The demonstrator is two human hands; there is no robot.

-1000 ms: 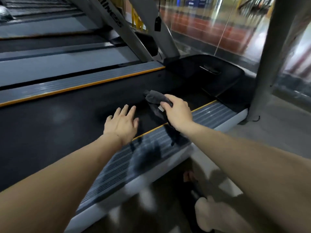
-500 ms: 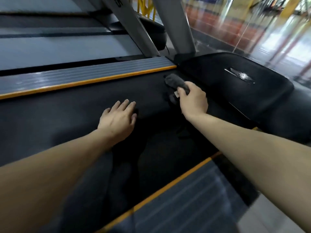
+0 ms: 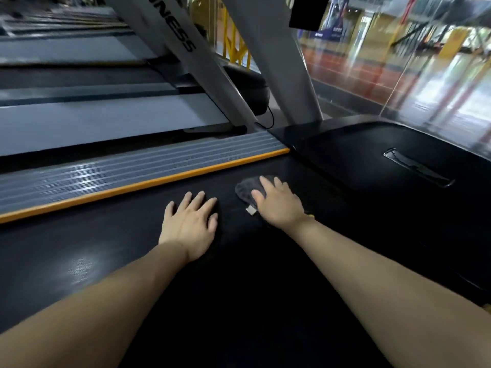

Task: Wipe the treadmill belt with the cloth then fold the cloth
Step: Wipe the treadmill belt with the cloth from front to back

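The black treadmill belt [image 3: 106,251] fills the lower part of the head view. A dark grey cloth [image 3: 248,189] with a small white tag lies bunched on the belt near its front end. My right hand [image 3: 279,205] lies on top of the cloth, fingers spread over it and pressing it against the belt; most of the cloth is hidden under the palm. Flat on the bare belt just left of the cloth rests my left hand [image 3: 190,224], fingers slightly apart, holding nothing.
A grey ribbed side rail with an orange edge [image 3: 148,181] borders the belt's far side. The black motor cover [image 3: 398,176] rises right of the cloth. Grey uprights [image 3: 279,62] stand behind, a glass wall [image 3: 398,75] beyond, and more treadmills at the left.
My right hand has pushed the cloth across the belt from the near rail toward the far side and front end. The left hand has stayed flat on the belt. The view has moved closer.
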